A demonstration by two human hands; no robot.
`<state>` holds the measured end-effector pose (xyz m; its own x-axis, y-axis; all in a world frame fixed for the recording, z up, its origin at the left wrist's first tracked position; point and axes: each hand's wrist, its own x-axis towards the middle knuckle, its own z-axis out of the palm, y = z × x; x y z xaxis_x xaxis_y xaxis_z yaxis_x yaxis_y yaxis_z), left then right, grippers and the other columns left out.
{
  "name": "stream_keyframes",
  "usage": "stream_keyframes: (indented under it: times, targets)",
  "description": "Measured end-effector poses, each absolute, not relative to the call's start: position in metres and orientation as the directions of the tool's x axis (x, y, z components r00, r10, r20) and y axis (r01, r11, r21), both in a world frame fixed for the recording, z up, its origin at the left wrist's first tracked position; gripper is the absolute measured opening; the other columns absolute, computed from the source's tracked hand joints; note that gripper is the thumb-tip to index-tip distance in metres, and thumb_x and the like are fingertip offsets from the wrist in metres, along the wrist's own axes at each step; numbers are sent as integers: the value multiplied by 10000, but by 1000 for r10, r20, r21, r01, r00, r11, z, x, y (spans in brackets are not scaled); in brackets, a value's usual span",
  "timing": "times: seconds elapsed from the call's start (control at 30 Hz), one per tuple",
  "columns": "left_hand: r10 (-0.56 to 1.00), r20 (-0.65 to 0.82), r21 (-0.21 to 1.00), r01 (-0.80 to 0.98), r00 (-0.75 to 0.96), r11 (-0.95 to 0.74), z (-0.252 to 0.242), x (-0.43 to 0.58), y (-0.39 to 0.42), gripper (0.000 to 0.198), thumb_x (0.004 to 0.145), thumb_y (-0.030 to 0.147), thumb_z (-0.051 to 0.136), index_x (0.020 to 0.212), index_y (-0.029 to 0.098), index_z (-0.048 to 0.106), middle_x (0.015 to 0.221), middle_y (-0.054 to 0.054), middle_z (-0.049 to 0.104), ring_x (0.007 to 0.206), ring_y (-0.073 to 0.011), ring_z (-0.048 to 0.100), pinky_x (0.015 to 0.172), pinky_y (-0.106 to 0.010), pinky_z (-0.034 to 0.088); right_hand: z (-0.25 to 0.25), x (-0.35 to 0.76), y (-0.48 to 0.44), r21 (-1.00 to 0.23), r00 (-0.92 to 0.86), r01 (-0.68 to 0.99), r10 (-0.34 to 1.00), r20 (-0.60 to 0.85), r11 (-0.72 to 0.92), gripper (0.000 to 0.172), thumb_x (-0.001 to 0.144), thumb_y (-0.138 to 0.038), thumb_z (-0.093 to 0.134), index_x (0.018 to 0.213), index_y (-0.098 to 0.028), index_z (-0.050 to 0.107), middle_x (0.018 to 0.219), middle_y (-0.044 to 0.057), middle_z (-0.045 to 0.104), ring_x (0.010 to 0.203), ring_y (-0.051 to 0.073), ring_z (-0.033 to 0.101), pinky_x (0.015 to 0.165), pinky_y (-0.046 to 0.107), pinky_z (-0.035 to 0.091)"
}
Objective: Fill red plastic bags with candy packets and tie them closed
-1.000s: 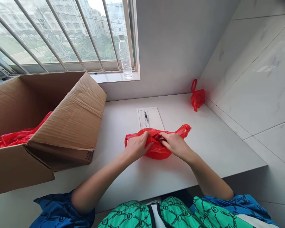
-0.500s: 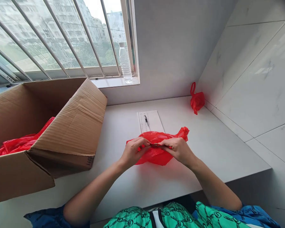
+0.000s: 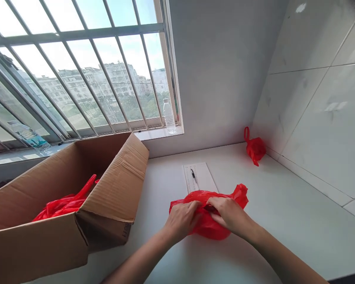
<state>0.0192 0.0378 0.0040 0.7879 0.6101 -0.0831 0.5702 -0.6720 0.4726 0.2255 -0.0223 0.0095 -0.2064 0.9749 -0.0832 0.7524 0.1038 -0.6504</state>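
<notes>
On the white countertop [image 3: 286,225], the left hand [image 3: 182,221] and right hand [image 3: 230,215] close on a limp, slippery red plastic bag [image 3: 210,228] at its gathered middle

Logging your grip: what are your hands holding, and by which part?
The left hand and right hand both hold a red plastic bag by its bunched middle, one from each side; the exact fold held cannot be told.

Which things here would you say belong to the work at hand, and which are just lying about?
In use: left hand, right hand, red plastic bag.
Lying about: bunched red bag, cardboard box, red plastic inside, paper sheet, pen, water bottle, second water bottle.
</notes>
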Motion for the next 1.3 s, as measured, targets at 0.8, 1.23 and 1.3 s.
stream_keyframes:
  times: [0.8,1.23,1.3]
  targets:
    - [673,-274,239,727,687,-644,8,31,45,129,867,156,494,794,172,600,832,-52,717,795,-221,677,740,-323,432,-15,185,-9,-359,-238,914,966,-96,190,199,823,-53,545,909,-194,657,941,46,710,891,233,664,777,335,487]
    - [718,-330,250,790,614,-560,10,12,48,141,823,182,482,761,190,608,818,-57,715,768,-229,676,631,-283,403,-15,181,-9,-640,-266,765,940,-214,70,284,774,-123,577,1041,-218,598,955,42,695,815,202,648,657,268,449]
    - [726,-343,204,802,596,-562,8,6,50,186,863,196,453,768,180,612,835,-79,721,778,-246,682,636,-296,407,-8,185,-10,-715,-236,695,963,-130,74,185,818,-126,556,969,-231,577,934,15,676,847,190,634,722,280,476]
